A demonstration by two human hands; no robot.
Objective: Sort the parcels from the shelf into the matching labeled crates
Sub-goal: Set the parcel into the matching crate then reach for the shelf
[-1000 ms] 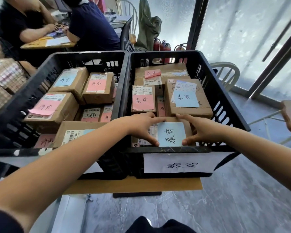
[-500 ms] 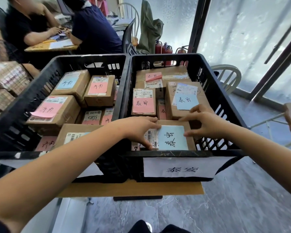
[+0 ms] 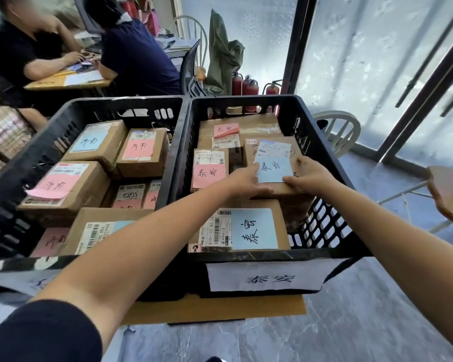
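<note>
A blue-noted parcel (image 3: 273, 168) inside the right crate (image 3: 246, 100) is gripped at its near edge by the left hand (image 3: 246, 182) and by the right hand (image 3: 309, 176).

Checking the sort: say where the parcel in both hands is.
Head view: held parcel is in the right crate by its right wall, behind the near parcel, gripped by left hand and right hand.
</note>
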